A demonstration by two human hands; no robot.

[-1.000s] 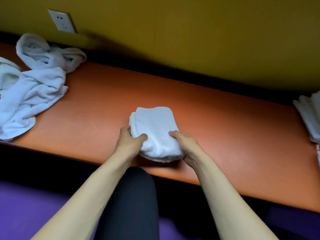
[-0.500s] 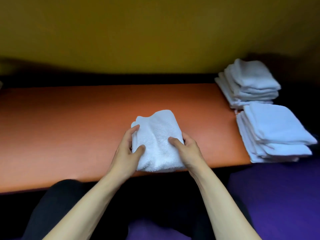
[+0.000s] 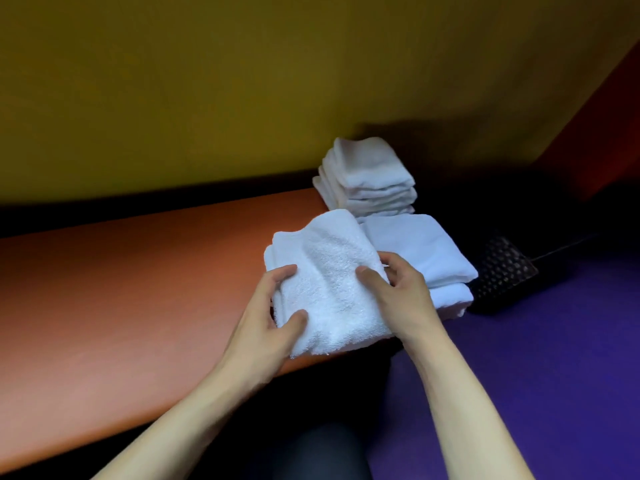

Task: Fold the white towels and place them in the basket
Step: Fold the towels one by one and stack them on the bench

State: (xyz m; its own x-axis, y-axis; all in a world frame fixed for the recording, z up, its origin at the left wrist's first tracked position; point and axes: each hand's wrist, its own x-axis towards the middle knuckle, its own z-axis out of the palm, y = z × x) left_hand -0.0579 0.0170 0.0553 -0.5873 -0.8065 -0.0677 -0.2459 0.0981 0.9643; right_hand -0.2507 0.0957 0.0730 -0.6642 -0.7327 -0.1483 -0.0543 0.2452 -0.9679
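Both hands' grip [image 3: 334, 303] clasps a folded white towel [image 3: 327, 278] beside two towel stacks [image 3: 398, 230].

Likely spa or massage room, though view too narrow for certainty: orange padded tabletop [image 3: 121, 289] against mustard-yellow wall [image 3: 242, 81], purple floor [image 3: 554, 375], two stacks of folded white terry towels [image 3: 374, 174] at tabletop end.

Single head view, looking forward and down, close over orange table [image 3: 138, 289] end; yellow wall [image 3: 207, 98] behind.
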